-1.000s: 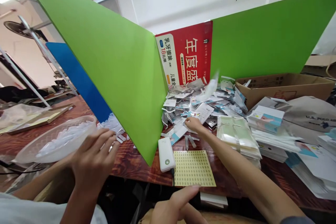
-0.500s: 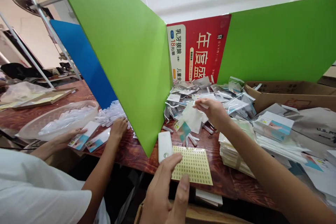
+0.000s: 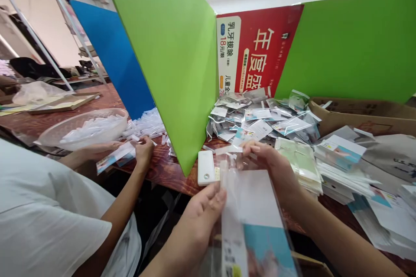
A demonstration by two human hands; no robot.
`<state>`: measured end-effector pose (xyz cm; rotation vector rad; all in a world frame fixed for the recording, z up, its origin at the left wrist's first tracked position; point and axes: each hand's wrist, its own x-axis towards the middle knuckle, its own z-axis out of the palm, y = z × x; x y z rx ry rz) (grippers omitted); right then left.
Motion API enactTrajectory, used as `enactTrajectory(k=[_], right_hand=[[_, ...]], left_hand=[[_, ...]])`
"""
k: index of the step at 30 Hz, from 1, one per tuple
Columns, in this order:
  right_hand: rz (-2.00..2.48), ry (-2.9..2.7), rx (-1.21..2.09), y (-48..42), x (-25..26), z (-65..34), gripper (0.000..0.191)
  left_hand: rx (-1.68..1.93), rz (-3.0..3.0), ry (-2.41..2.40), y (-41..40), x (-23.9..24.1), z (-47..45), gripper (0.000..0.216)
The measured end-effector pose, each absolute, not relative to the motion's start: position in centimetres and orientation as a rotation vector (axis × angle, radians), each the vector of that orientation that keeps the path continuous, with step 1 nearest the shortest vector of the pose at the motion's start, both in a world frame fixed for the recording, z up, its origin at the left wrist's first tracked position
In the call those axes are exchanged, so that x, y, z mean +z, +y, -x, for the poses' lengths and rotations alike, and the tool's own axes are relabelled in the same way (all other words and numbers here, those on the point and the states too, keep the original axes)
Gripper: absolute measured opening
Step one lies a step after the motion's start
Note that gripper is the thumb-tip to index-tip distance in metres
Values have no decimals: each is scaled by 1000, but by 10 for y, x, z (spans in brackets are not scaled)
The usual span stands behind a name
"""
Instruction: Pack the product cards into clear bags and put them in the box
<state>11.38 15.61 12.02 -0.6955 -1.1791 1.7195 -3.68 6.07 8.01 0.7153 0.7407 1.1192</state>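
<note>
In front of me I hold a clear plastic bag [image 3: 260,199] with a white-and-blue printed card inside. My left hand [image 3: 198,220] is closed on the bag's left edge, thumb against fingers. My right hand [image 3: 276,169] is closed on its upper part, near the flap. Some small clear pieces show near the bag's top; I cannot tell if they are inside or behind it. Behind the bag, a pile of similar packed bags [image 3: 260,117] lies against the panels. A sticker sheet [image 3: 217,174] is mostly hidden by the bag.
A white power bank [image 3: 206,168] lies by the green divider [image 3: 162,52]. On the right are stacked pale packets [image 3: 297,156], card stacks [image 3: 341,151] and a cardboard box [image 3: 364,114]. At left, a co-worker's hands [image 3: 144,151] handle cards beside a basket [image 3: 48,134] of clear plastic pieces.
My right hand has come back from the pile with the bag, closer to me. My left hand, apart and empty before, now grips the bag's edge. The view has shifted slightly.
</note>
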Motion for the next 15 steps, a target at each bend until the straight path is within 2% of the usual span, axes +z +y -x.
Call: enactTrajectory(k=[6, 11, 15], right_hand=[[961, -1380, 1287, 205, 91, -108, 46], [1473, -1669, 1190, 260, 22, -100, 25], [1727, -1784, 1135, 265, -17, -85, 29]], left_hand=[[902, -969, 635, 53, 83, 45, 45], [661, -1178, 668, 53, 84, 47, 41], [682, -1252, 735, 55, 75, 47, 46]])
